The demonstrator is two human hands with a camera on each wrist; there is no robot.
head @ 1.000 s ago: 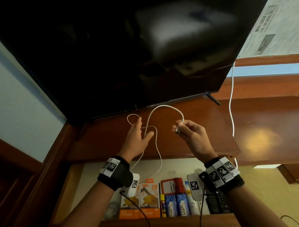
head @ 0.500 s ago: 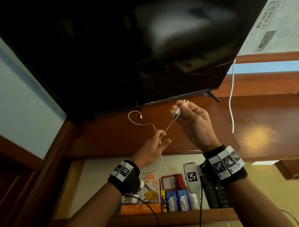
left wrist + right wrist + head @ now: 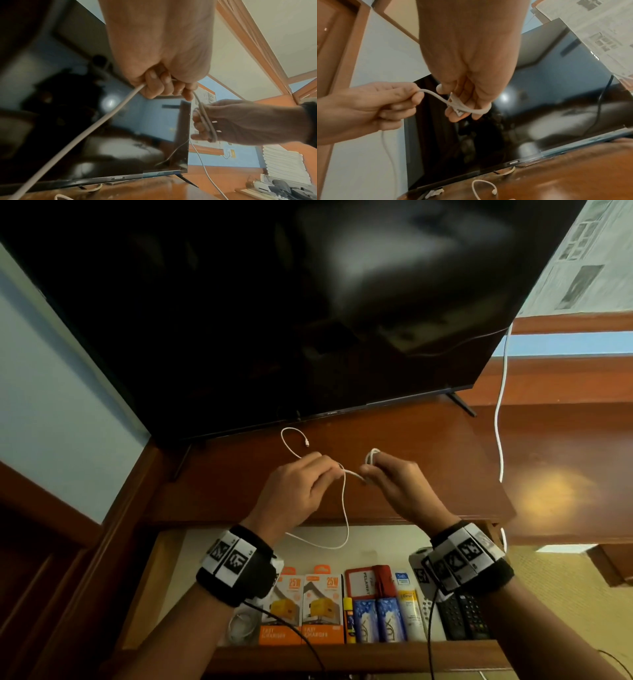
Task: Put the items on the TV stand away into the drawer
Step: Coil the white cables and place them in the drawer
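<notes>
A thin white charging cable [image 3: 343, 501] runs between both hands above the wooden TV stand [image 3: 428, 474]. My right hand [image 3: 387, 474] holds the plug end with a loop of the cable [image 3: 471, 109] wound round its fingers. My left hand [image 3: 308, 477] grips the cable [image 3: 120, 106] a little to the left. Slack hangs down in a loop over the open drawer [image 3: 164, 577]. The cable's far end [image 3: 307, 443] lies curled on the stand under the TV.
A large black TV [image 3: 274, 302] fills the stand's back. A second white cord [image 3: 500, 412] hangs at its right. The drawer holds charger boxes [image 3: 305, 607], soap packs [image 3: 376, 621], a red tag [image 3: 370, 580], tubes and black remotes [image 3: 462, 618].
Both hands came down and closer together. The right hand now has a loop of cable round its fingers, and the left hand has slid up the cable toward it.
</notes>
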